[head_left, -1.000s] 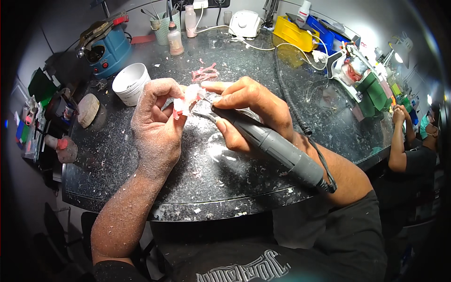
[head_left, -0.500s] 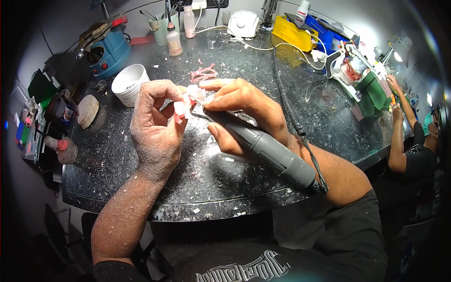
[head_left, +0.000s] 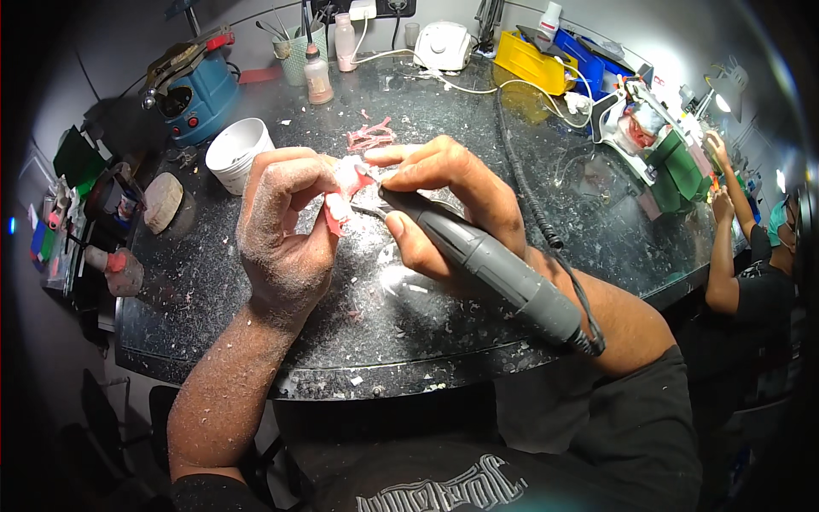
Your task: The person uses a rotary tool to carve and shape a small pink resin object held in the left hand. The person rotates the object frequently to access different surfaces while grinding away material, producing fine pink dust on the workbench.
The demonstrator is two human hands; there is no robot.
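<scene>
My dust-covered left hand point(head_left: 286, 230) pinches a small pink-and-white denture point(head_left: 352, 177) between thumb and fingers; part of the piece is hidden behind them. My right hand point(head_left: 465, 183) is wrapped round a dark grey rotary handpiece point(head_left: 490, 264), gripping it like a pen. The handpiece's thin tip points left at the denture's lower part; whether they touch, I cannot tell. Some right fingertips are close against the denture's right side. Just beyond both hands lie pink branching scraps point(head_left: 371, 134) on the black speckled worktop point(head_left: 341, 341).
A white tub point(head_left: 239, 154) stands beyond my left hand, near a round pale block point(head_left: 162, 202) and a blue machine point(head_left: 200, 102). Bottles, a tool cup point(head_left: 304, 60) and a white control box point(head_left: 442, 47) line the back. A coiled cord point(head_left: 522, 162) crosses at right. Another person point(head_left: 759, 264) works far right.
The denture has turned in my left fingers, showing more pink along its right side. The handpiece's rear end has shifted slightly to the right and down. Both grips stay closed.
</scene>
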